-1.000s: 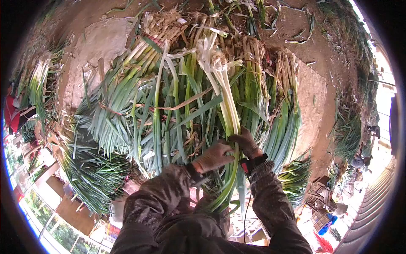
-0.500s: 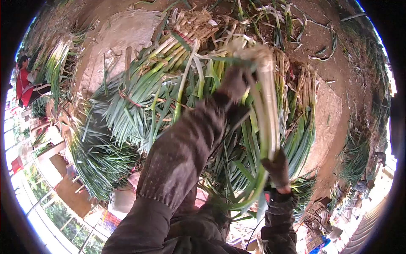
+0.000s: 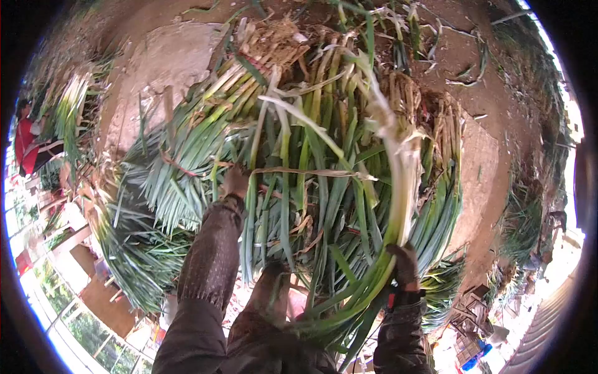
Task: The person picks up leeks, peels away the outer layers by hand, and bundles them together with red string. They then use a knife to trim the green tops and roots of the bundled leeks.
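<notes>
My right hand (image 3: pixel 406 265) is closed around the lower stems of a few long leeks (image 3: pixel 402 193). Their pale root ends point up and away, while the green leaves bend back toward my body. On the left, my left hand (image 3: pixel 235 181) is closed at the end of a withered leaf (image 3: pixel 311 171), which stretches to the right across the pile; its fingers are partly hidden. Beneath both hands lies a broad heap of leeks (image 3: pixel 324 137), roots at the far side and leaves toward me.
Tied leek bundles (image 3: pixel 187 156) lie at the left of the heap, with another bundle (image 3: pixel 140 249) nearer. A person in red (image 3: pixel 28 140) sits at far left beside more leeks (image 3: pixel 73 103). Loose leaf scraps (image 3: pixel 464 81) lie on the brown ground (image 3: pixel 498 124). Wooden stools (image 3: pixel 470 311) stand at lower right.
My left hand has moved from the upper stems down to the left, with the withered leaf now trailing from it. My right hand keeps its hold on the leeks, slightly lower.
</notes>
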`<state>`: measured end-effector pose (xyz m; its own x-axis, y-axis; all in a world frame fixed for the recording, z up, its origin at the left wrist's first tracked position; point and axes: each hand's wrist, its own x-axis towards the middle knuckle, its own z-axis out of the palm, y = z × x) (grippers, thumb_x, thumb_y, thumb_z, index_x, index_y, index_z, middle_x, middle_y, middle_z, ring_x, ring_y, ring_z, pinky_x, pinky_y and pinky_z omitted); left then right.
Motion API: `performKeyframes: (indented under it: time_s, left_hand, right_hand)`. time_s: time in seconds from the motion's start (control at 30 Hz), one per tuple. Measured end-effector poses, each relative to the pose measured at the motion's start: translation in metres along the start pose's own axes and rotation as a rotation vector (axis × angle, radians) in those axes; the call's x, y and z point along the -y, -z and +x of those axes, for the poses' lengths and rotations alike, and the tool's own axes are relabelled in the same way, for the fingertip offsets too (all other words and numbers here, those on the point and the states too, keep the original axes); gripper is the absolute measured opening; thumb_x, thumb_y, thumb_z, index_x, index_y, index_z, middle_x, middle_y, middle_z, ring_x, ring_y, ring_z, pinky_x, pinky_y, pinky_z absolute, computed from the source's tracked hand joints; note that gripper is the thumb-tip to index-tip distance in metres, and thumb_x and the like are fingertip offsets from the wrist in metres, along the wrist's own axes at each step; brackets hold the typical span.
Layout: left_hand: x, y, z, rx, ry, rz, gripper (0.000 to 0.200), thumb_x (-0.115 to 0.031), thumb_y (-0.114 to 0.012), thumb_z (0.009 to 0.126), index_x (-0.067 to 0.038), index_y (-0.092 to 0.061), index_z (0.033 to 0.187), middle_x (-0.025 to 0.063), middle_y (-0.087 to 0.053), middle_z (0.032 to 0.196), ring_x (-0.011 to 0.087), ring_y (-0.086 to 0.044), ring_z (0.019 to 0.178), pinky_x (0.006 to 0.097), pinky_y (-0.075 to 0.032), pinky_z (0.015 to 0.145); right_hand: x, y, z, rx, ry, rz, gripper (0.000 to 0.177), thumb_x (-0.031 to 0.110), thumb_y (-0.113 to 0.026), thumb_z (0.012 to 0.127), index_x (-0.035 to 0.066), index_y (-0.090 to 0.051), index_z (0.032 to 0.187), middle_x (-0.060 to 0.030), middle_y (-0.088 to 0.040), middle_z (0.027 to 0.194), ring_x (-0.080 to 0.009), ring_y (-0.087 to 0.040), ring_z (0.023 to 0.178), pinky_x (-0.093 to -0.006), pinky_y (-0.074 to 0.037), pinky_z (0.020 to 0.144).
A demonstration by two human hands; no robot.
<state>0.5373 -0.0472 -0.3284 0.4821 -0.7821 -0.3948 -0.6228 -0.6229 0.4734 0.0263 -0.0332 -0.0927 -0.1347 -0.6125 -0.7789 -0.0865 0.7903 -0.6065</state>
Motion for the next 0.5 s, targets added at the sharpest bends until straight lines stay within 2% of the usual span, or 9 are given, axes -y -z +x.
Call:
performKeyframes:
  time_s: [0.07, 0.17, 0.2, 0.3, 0.33, 0.43, 0.5]
  left_hand:
    - [0.030, -0.037, 0.008, -0.084, -0.104, -0.015, 0.039, -0.025, -0.067, 0.086, -0.002, -0.064, 0.119, 0.0272, -0.066, 0.111, 0.0463, -0.060, 0.107, 0.0521, -0.048, 0.091]
    - [-0.004, -0.020, 0.015, 0.117, -0.035, -0.037, 0.043, -0.028, -0.067, 0.088, -0.002, -0.062, 0.121, 0.0271, -0.066, 0.112, 0.0460, -0.059, 0.110, 0.0527, -0.048, 0.091]
    - [-0.015, -0.017, 0.016, 0.115, 0.001, -0.077, 0.052, -0.034, -0.071, 0.083, -0.001, -0.061, 0.122, 0.0272, -0.066, 0.111, 0.0450, -0.062, 0.107, 0.0505, -0.050, 0.089]
    - [-0.025, -0.011, 0.017, 0.353, 0.126, -0.029, 0.063, -0.041, -0.075, 0.078, -0.003, -0.061, 0.125, 0.0249, -0.068, 0.111, 0.0415, -0.064, 0.107, 0.0487, -0.051, 0.087]
    - [-0.029, -0.014, 0.021, 0.384, 0.210, 0.003, 0.070, -0.038, -0.080, 0.074, 0.000, -0.059, 0.128, 0.0238, -0.069, 0.112, 0.0362, -0.066, 0.106, 0.0445, -0.053, 0.085]
    - [-0.057, 0.026, 0.006, 0.539, 0.252, -0.307, 0.076, -0.031, -0.084, 0.072, 0.007, -0.053, 0.130, 0.0200, -0.062, 0.118, 0.0317, -0.062, 0.102, 0.0401, -0.049, 0.090]
    - [-0.074, 0.066, -0.021, 0.402, 0.156, -0.841, 0.048, -0.020, -0.082, 0.074, 0.002, -0.064, 0.112, 0.0094, -0.067, 0.098, 0.0204, -0.062, 0.094, 0.0351, -0.049, 0.081]
  right_hand:
    - [-0.006, -0.016, -0.012, 0.013, -0.060, -0.023, 0.042, 0.008, -0.071, 0.074, 0.000, -0.064, 0.114, -0.0044, -0.067, 0.090, -0.0164, -0.063, 0.077, -0.0299, -0.052, 0.069]
    - [0.001, -0.033, -0.024, 0.014, -0.008, 0.077, 0.046, 0.011, -0.071, 0.072, 0.001, -0.062, 0.116, -0.0028, -0.066, 0.091, -0.0160, -0.062, 0.077, -0.0300, -0.051, 0.069]
    - [0.006, -0.030, -0.023, 0.018, -0.007, 0.051, 0.046, 0.012, -0.071, 0.072, 0.001, -0.062, 0.116, -0.0026, -0.065, 0.090, -0.0159, -0.061, 0.077, -0.0299, -0.051, 0.069]
    - [0.027, -0.014, -0.019, 0.007, 0.004, 0.017, 0.047, 0.014, -0.071, 0.071, 0.000, -0.062, 0.115, -0.0019, -0.064, 0.088, -0.0153, -0.060, 0.076, -0.0296, -0.050, 0.068]
    - [0.037, -0.005, -0.018, -0.041, 0.082, 0.018, 0.046, 0.014, -0.071, 0.071, 0.000, -0.062, 0.114, -0.0023, -0.064, 0.088, -0.0156, -0.060, 0.076, -0.0292, -0.050, 0.068]
    - [0.096, 0.031, -0.035, -0.155, 0.223, 0.079, 0.042, 0.015, -0.071, 0.072, 0.001, -0.063, 0.110, -0.0035, -0.062, 0.088, -0.0166, -0.059, 0.078, -0.0287, -0.049, 0.070]
    - [0.134, 0.048, -0.050, -0.303, 0.480, 0.115, 0.038, 0.015, -0.071, 0.074, 0.002, -0.062, 0.108, -0.0040, -0.061, 0.089, -0.0174, -0.059, 0.079, -0.0289, -0.049, 0.072]
